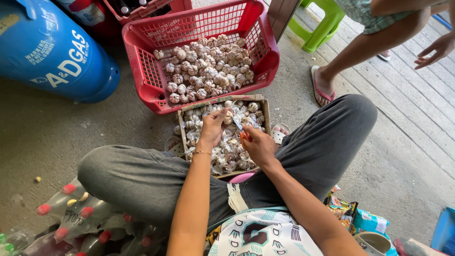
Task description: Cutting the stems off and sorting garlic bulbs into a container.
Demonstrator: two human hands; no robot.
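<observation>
Head view, looking down: nearest the camera lie a patterned white garment (263, 234) and the person's two forearms, above grey-trousered knees spread to either side. Clear plastic bottles with red caps (80, 213) are bunched at the lower left; coloured snack packets (353, 215) lie at the lower right.

Left hand (213, 127): fingers closed around a garlic bulb (228, 118), held just over the cardboard box (264, 110). A thin gold bracelet sits at the wrist.

Right hand (258, 144): closed on small orange-handled scissors (242, 135), blades pointing up toward the held bulb. Whether the blades touch the bulb cannot be told.

The cardboard box rests on the concrete floor between the knees and holds garlic bulbs mixed with loose papery skin. Perforated sandals show at either side of it.

Just beyond the box, touching its far edge, stands a red plastic basket (142, 35) with a layer of garlic bulbs over its bottom. A second red crate is partly visible behind it.

A blue gas cylinder (52, 52) lies on its side at the upper left. At the upper right, another person stands on the boards in a pink sandal, one hand hanging open, beside a green plastic stool (322, 23).
</observation>
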